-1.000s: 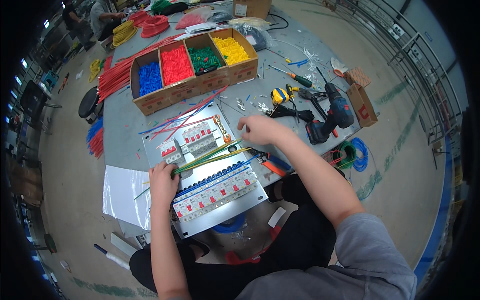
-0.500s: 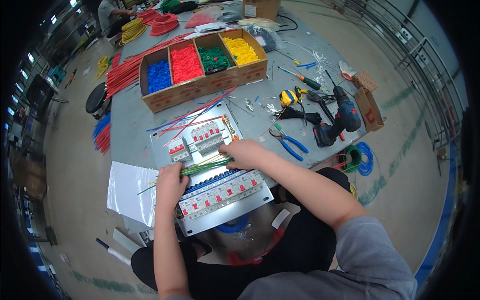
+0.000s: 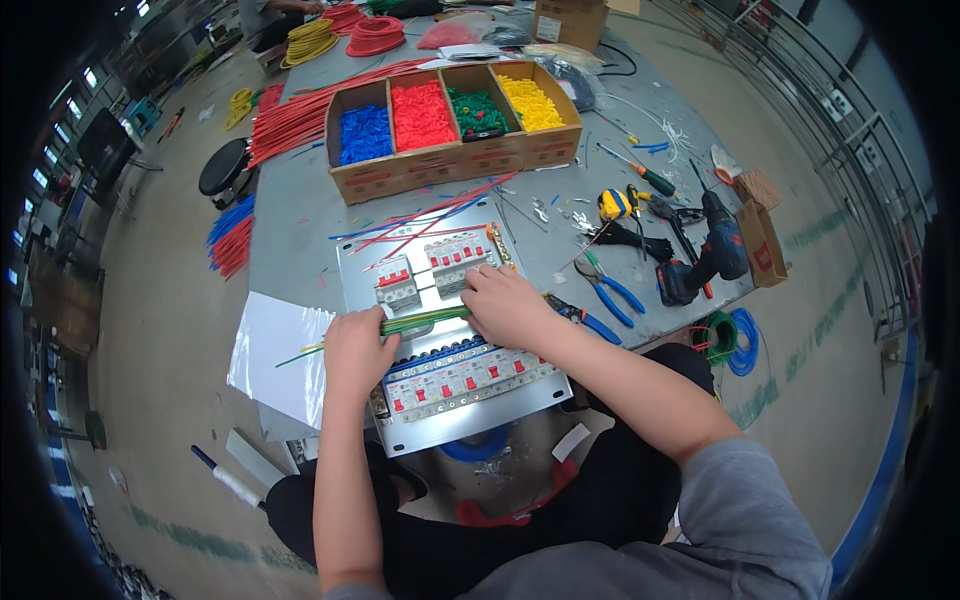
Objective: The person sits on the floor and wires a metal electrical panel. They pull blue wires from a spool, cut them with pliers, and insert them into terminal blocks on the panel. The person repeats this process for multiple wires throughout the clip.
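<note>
A bundle of green and yellow wires (image 3: 428, 320) stretches between my hands, above a metal mounting plate (image 3: 490, 412). My left hand (image 3: 358, 350) is closed round the bundle's left part, with loose ends sticking out past it. At the other end my right hand (image 3: 508, 308) grips the wires, its fingertips partly hidden. Below the bundle runs a row of circuit breakers (image 3: 470, 382) with red switches. Farther up the plate are a small breaker (image 3: 396, 287) and a wider breaker group (image 3: 462, 262). Red and blue wires (image 3: 425, 220) lie across its far edge.
Beyond the plate stands a cardboard box (image 3: 450, 165) of blue, red, green and yellow caps. Blue-handled pliers (image 3: 612, 290), a tape measure (image 3: 614, 205) and a cordless drill (image 3: 700, 255) lie to the right. A white sheet (image 3: 280, 355) rests at left; a black stool (image 3: 225, 168) stands beyond.
The wires between my hands now lie closer together in a tighter bundle. My view has shifted, so the table sits farther right in it.
</note>
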The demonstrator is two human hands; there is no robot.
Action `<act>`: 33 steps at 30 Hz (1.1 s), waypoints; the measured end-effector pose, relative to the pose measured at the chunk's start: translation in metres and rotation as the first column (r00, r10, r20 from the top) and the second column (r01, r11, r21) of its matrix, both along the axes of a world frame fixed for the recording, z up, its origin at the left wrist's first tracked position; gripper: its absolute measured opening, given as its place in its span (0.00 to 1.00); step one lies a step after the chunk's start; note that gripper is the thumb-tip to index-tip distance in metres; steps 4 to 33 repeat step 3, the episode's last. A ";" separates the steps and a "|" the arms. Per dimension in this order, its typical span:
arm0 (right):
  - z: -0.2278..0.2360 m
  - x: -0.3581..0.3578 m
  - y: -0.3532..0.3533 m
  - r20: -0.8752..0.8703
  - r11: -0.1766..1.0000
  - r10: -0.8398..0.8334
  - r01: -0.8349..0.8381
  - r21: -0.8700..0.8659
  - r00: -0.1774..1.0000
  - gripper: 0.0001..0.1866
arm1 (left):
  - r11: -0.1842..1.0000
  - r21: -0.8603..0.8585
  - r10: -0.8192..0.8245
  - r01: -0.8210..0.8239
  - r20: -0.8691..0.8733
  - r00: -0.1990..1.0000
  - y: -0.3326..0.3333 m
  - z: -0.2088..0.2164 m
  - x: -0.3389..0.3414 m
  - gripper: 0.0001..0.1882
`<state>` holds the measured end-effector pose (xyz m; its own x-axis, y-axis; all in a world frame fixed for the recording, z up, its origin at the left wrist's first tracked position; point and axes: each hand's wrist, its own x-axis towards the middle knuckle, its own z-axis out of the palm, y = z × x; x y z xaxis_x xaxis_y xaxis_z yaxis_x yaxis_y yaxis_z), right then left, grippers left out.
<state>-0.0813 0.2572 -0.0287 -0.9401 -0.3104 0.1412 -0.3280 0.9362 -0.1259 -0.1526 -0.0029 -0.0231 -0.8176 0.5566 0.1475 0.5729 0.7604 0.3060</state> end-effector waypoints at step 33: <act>-0.004 -0.005 -0.010 0.102 0.998 -0.038 0.043 -0.054 0.994 0.20 | 0.998 -0.022 0.051 -0.053 -0.082 0.995 0.006 0.008 0.006 0.12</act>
